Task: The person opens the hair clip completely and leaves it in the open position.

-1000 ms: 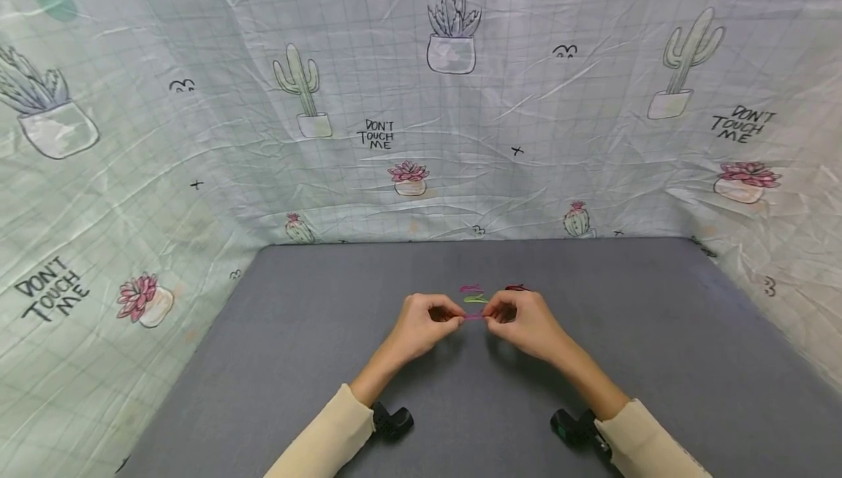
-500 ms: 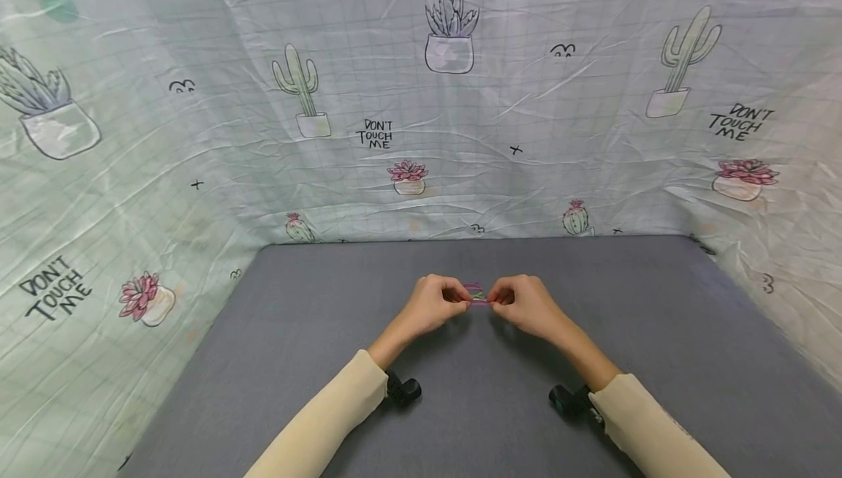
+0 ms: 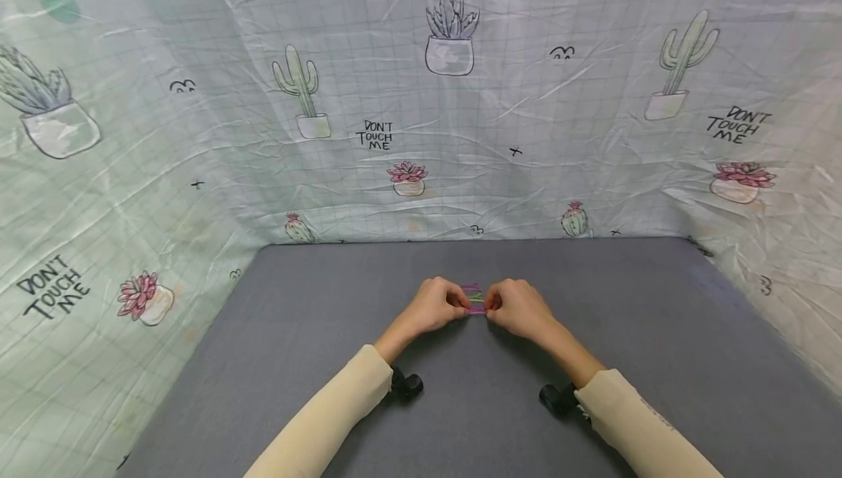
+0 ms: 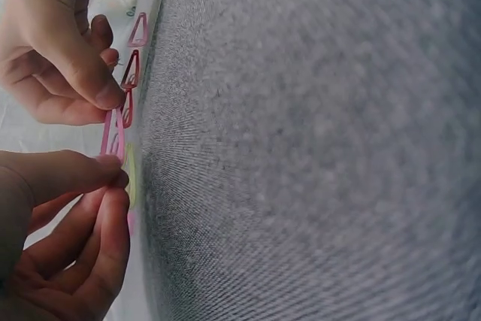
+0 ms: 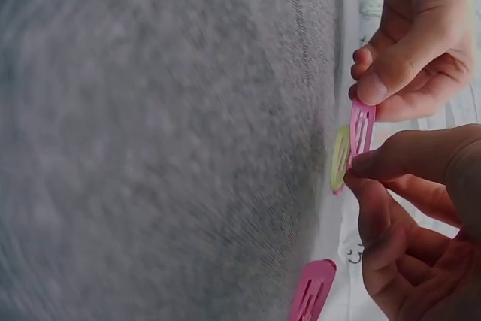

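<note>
A pink snap hair clip (image 5: 362, 127) is stretched between both hands, its long sides level across the head view. My left hand (image 3: 434, 304) pinches one end between thumb and fingers; my right hand (image 3: 520, 308) pinches the other. In the left wrist view the held clip (image 4: 113, 134) looks slightly spread. Just beyond it on the table lie a yellow-green hair clip (image 3: 475, 298) and another pink hair clip (image 3: 471, 286), partly screened by the fingers. The left wrist view also shows a dark red hair clip (image 4: 131, 70) past the right hand.
Another red hair clip (image 4: 128, 107) and a further pink one (image 4: 137, 29) lie in line with the dark red clip. The grey tabletop (image 3: 368, 273) meets a hanging cactus-print sheet (image 3: 421, 98) at the back and sides. Black wrist cameras (image 3: 408, 386) sit under both sleeves.
Both hands first moved away from the body with the pink clip, then came back slightly. The clip now sits close to the yellow-green one, and the right hand covers the red clips.
</note>
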Motion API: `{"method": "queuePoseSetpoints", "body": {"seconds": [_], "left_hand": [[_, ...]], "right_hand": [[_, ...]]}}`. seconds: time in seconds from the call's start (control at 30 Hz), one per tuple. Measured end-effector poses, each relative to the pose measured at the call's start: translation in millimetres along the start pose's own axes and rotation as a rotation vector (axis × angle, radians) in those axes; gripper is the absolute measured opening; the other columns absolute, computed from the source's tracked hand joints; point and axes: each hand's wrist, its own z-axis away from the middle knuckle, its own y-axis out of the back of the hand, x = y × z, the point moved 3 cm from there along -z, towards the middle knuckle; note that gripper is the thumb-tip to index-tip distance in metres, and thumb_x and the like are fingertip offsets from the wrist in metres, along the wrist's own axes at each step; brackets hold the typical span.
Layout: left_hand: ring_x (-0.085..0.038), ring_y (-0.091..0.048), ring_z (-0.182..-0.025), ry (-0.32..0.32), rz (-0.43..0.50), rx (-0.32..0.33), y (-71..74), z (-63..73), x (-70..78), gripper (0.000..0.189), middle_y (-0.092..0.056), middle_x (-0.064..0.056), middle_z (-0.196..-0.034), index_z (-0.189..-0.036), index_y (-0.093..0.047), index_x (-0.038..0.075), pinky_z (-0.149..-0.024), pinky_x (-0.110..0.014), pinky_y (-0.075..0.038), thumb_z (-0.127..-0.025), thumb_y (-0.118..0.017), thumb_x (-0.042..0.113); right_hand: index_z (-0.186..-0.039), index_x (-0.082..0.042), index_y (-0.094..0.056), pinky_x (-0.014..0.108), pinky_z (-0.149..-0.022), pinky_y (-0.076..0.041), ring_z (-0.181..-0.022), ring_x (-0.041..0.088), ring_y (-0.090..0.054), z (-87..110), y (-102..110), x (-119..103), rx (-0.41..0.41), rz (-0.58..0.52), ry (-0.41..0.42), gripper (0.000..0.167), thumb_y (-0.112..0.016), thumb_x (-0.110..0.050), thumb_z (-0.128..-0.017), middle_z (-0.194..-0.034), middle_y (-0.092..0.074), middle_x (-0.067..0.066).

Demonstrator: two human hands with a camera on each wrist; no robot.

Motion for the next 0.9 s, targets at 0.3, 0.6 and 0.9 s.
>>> {"method": "queuePoseSetpoints", "body": {"seconds": [0.3, 0.6, 0.9], "left_hand": [[-0.003, -0.065, -0.067, -0.019, -0.089, -0.007, -1.6, -0.6, -3.4, 0.007, -0.079, 0.0, -0.081, -0.085, -0.082, 0.013, -0.063, -0.02, -0.051, -0.085, -0.08, 0.006], [-0.004, -0.068, -0.067, -0.032, -0.095, 0.004, -2.1, 0.0, -4.5, 0.007, -0.08, -0.001, -0.081, -0.086, -0.083, 0.012, -0.063, -0.019, -0.052, -0.086, -0.08, 0.006], [-0.003, -0.069, -0.07, -0.02, -0.059, -0.007, 3.8, 6.4, -6.2, 0.009, -0.08, 0.0, -0.084, -0.093, -0.082, 0.01, -0.065, -0.02, -0.054, -0.085, -0.085, 0.014]], "right_hand": [[-0.082, -0.015, -0.078, 0.03, -0.055, -0.048, -0.06, 0.011, -0.058, -4.0, -6, -5, -0.038, 0.046, -0.05, 0.008, -0.079, -0.007, -0.083, -0.076, -0.072, -0.003], [-0.083, -0.013, -0.078, 0.033, -0.059, -0.051, -0.065, 0.012, -0.061, -5.0, -7, -3, -0.044, 0.066, -0.075, 0.006, -0.081, -0.008, -0.082, -0.078, -0.073, -0.004], [-0.085, -0.012, -0.078, 0.032, -0.06, -0.051, -0.064, 0.009, -0.06, 1.3, 7, -1, 0.0, 0.036, -0.033, 0.002, -0.08, -0.013, -0.085, -0.078, -0.072, -0.003]]}}
